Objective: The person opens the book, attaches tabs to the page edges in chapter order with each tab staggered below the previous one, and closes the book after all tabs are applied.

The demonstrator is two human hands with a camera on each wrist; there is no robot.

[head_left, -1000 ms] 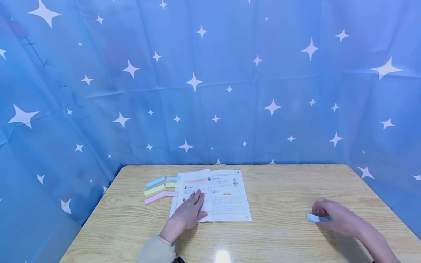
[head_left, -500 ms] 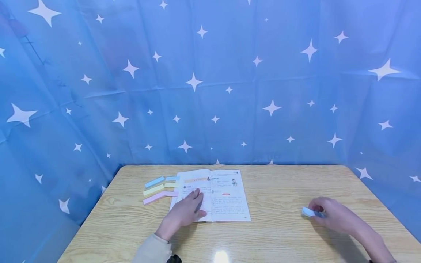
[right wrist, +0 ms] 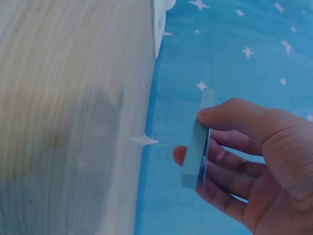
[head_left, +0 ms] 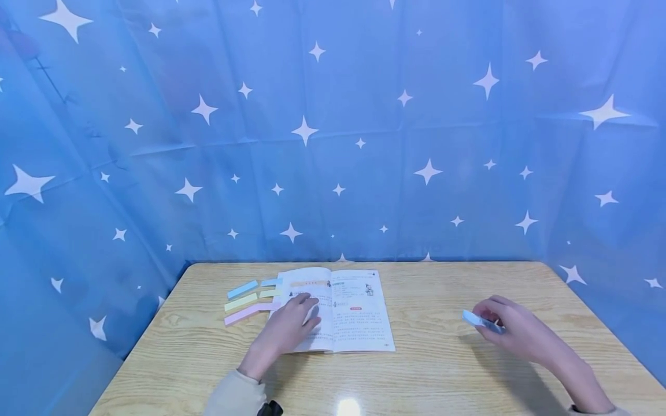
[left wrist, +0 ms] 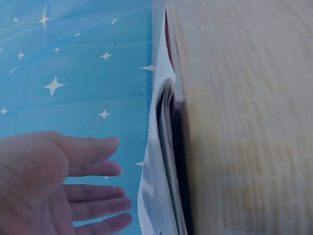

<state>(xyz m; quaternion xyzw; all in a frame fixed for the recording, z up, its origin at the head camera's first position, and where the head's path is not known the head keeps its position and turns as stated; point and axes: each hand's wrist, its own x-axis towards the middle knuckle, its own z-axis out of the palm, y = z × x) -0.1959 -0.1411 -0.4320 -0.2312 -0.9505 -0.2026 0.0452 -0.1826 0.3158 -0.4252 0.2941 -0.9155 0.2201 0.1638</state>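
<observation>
An open book [head_left: 363,312] with printed pages lies on the table. Over its left page hovers my left hand [head_left: 292,325], fingers slightly bent; in the left wrist view a gap shows between the fingers [left wrist: 100,197] and the page. My right hand [head_left: 515,329], above the table's right side, pinches a small light-blue sticky-note pad [right wrist: 195,155] between thumb and fingers. A thin strip stands out from the pad's top. Blue [head_left: 242,289], yellow [head_left: 241,303] and pink [head_left: 244,315] paper strips reach from the book's left edge onto the table.
The wooden table [head_left: 432,370] ends at the back against a blue curtain [head_left: 364,202] with white stars, which also hangs at the left and right. Bright glare [head_left: 348,407] shows at the table's near side.
My right hand has risen and moved left with the sticky-note pad. My left hand has lifted from the page and drawn back a little to the left.
</observation>
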